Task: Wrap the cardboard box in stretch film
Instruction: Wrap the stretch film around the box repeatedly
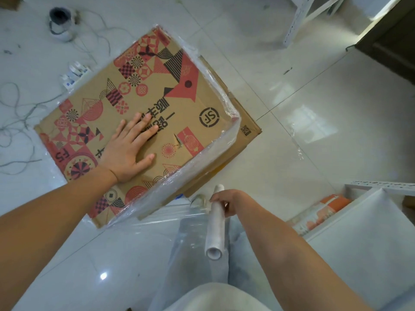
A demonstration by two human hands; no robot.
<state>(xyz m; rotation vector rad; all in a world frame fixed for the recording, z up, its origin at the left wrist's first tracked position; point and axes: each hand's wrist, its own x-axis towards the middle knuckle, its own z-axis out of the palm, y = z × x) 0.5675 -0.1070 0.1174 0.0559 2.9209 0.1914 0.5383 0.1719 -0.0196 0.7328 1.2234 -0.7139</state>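
Note:
A flattened brown cardboard box (184, 102) with red and black printed patterns lies on the pale tiled floor. Clear stretch film clings around its right and near edges. My left hand (130, 149) lies flat on top of the box, fingers spread, holding nothing. My right hand (226, 202) is closed around a white stretch film roll (215, 234), near the box's closest corner. A sheet of film (193, 221) stretches from the roll to the box's near edge.
Loose grey wires (20, 122) and a power strip (74, 72) lie left of the box. A small dark roll (60, 23) sits at the far left. White metal frames (301, 21) stand at the far right, and a white shelf (370, 221) stands at the near right.

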